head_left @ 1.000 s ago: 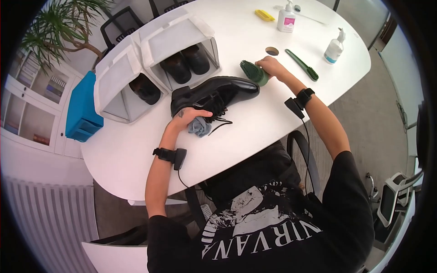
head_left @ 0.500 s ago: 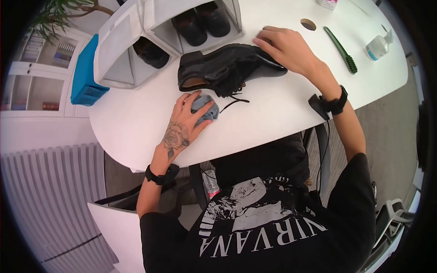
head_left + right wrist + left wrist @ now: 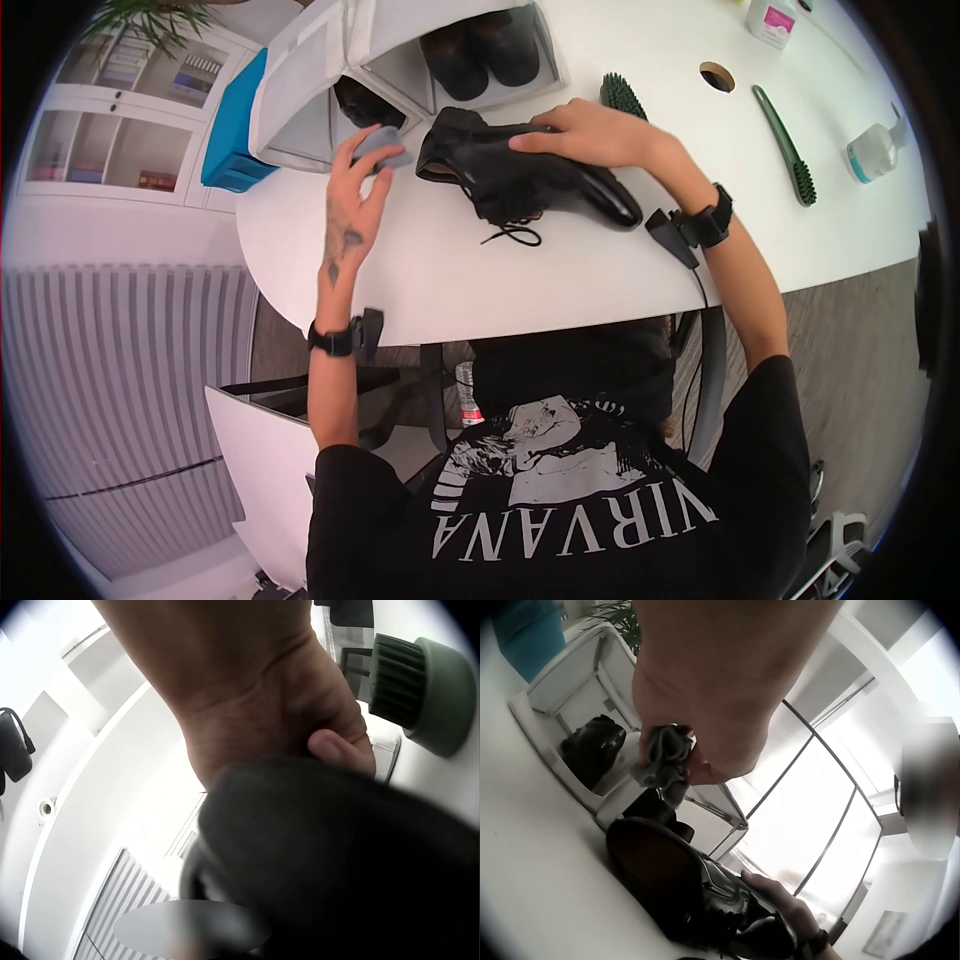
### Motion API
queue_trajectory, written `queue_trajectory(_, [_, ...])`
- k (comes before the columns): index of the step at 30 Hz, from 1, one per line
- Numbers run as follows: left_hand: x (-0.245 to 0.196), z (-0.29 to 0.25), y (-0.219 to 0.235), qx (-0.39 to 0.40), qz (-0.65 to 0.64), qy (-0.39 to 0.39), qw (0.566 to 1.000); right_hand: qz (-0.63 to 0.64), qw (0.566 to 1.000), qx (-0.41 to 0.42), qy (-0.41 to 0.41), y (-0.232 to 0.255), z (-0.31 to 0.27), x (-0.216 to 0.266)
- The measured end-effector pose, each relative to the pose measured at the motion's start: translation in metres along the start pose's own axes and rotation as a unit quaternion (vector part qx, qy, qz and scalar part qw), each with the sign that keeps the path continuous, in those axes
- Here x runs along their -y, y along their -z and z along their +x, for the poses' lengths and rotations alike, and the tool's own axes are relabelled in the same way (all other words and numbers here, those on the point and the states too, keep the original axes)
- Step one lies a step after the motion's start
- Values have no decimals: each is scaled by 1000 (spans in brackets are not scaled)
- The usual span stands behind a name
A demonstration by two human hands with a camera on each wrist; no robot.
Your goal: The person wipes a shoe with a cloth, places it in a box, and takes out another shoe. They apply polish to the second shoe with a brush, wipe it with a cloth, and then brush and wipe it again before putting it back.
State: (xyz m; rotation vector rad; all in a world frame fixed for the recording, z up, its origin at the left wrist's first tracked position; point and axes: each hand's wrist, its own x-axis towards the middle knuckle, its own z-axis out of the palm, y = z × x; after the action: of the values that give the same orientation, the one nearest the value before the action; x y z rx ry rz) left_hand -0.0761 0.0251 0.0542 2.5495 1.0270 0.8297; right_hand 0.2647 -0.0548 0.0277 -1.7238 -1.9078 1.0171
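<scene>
A black lace-up shoe (image 3: 530,170) stands on the white table, its toe pointing right and its laces on the near side. The right hand (image 3: 600,135) grips it over the middle, fingers on the far side. Above the table, left of the shoe's heel, the left hand (image 3: 355,195) pinches a crumpled grey-blue cloth (image 3: 385,150). In the left wrist view the cloth (image 3: 666,757) hangs from the fingers above the shoe's opening. Just behind the right hand lies a green brush (image 3: 624,96), bristles showing; the right wrist view shows this brush (image 3: 442,694) beside the hand.
Two white shoe boxes (image 3: 300,90) with open fronts hold black shoes (image 3: 510,48) at the back left, next to a blue box (image 3: 235,130). To the right are a long green brush (image 3: 786,145), a clear pump bottle (image 3: 872,152) and a pink-labelled bottle (image 3: 772,22).
The right hand has left the green brush and taken hold of the shoe, which is turned slightly. The left hand has lifted the cloth off the table and moved it towards the boxes.
</scene>
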Motion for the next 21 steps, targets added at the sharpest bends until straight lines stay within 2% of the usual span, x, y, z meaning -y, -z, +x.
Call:
queue_trajectory(2, [1,17,-26,-12,-19,6,1000,28,999,-11,43,-9,7,-7])
queue_trajectory(3, [1,22,-38,-16,-21,-20,999,30,999,-9,38,-6,1,-2])
queue_trajectory(6, [-4,32,-55,-28,10,1,1000,97,991,-49,72,-15,2,-8])
queue_trajectory(7, [-8,33,-56,-25,-15,33,999,105,991,-64,56,-21,-2,-10])
queue_trajectory(10, [-25,29,-65,-37,-31,6,999,89,996,20,24,-2,-12,5])
queue_trajectory(13, [-76,20,-83,-50,-32,-11,998,52,997,25,47,-5,-5,-1])
queue_trajectory(14, [-95,17,-90,-66,-54,-4,996,27,995,6,92,-7,-3,-8])
queue_trajectory(16, [-118,11,-94,-80,-66,-21,994,-29,983,-31,181,-18,5,-22])
queue_trajectory(19, [-133,-4,-97,-57,-73,-49,994,-92,967,-71,227,-31,19,-40])
queue_trajectory(21, [-120,-2,-95,-72,-25,-131,988,-47,982,-50,176,-34,27,-44])
